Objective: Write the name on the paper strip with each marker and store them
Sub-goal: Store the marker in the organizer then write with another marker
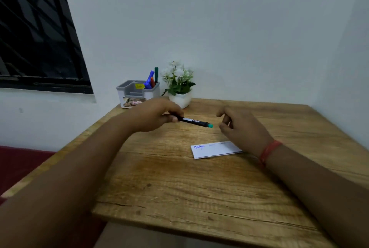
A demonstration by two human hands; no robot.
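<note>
My left hand (154,116) grips a black marker (194,122) with a teal end that points right, held level above the wooden table (179,187). Just right of that teal end, my right hand (242,128) hovers with loosely curled fingers apart and nothing in them. A white paper strip (213,150) lies on the table below my right hand, with a name in blue ink at its left end and fainter writing further along. A grey and white organiser (137,93) at the back holds blue, red and green markers (151,80).
A white pot with artificial white flowers (179,86) stands beside the organiser at the table's back edge. White walls close in behind and on the right. A dark window is on the left, and a red surface lies below the table's left edge.
</note>
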